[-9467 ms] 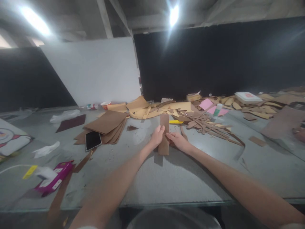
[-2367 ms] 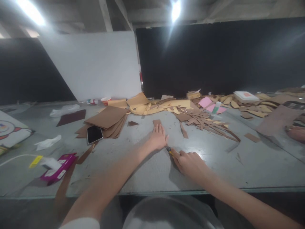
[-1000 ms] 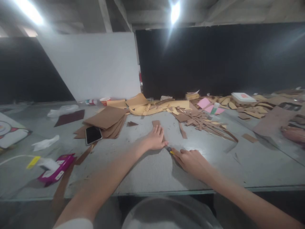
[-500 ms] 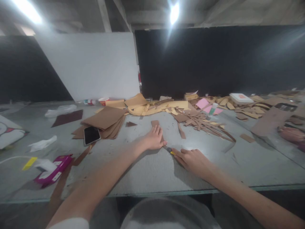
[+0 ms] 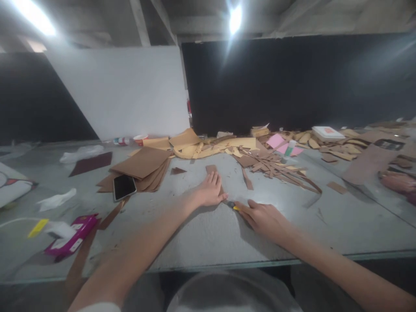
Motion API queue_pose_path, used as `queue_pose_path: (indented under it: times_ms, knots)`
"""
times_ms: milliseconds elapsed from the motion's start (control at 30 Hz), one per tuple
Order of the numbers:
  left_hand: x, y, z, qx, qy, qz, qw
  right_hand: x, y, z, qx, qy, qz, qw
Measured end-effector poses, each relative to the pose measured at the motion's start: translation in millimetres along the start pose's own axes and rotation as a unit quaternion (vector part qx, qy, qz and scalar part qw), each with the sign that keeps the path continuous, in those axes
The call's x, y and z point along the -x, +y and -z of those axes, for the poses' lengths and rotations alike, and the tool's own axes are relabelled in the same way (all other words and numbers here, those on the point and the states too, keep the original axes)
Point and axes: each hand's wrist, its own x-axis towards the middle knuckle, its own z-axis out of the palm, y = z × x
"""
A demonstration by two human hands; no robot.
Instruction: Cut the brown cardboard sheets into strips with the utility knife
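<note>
My left hand (image 5: 210, 190) lies flat with its fingers stretched out, pressing a narrow brown piece (image 5: 211, 167) of leather-like sheet onto the table. Most of that piece is under my palm; its far end shows past the fingertips. Closed around a utility knife (image 5: 231, 204) with a yellow part is my right hand (image 5: 262, 216). The knife's tip points left, close to my left thumb and the near end of the brown piece; whether the blade touches it I cannot tell.
Cut brown strips (image 5: 269, 167) lie in a heap at the right. Stacked brown sheets (image 5: 141, 162) and a phone (image 5: 125, 188) are to the left, with a magenta power strip (image 5: 73, 236) nearer. Another person's hand (image 5: 394, 181) shows at the far right.
The view has shifted very slightly. Both hands, the knife and the brown piece keep nearly the same positions.
</note>
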Motion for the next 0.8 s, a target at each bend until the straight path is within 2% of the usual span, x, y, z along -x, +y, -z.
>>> queue_pose_path:
  times_ms: [233, 433, 800]
  knots:
    - [2.4, 5.1, 2.2, -0.005, 0.011, 0.009, 1.000, 1.5, 1.8, -10.0, 0.000, 0.056, 0.041, 0.998]
    - [1.4, 5.4, -1.3, -0.006, 0.022, 0.011, 1.000, -3.9, 12.3, -8.1, 0.012, 0.048, 0.072, 0.996]
    - [0.0, 6.6, -5.4, -0.006, 0.026, 0.017, 1.000, -7.1, 22.4, -10.0, -0.008, 0.039, 0.084, 0.996]
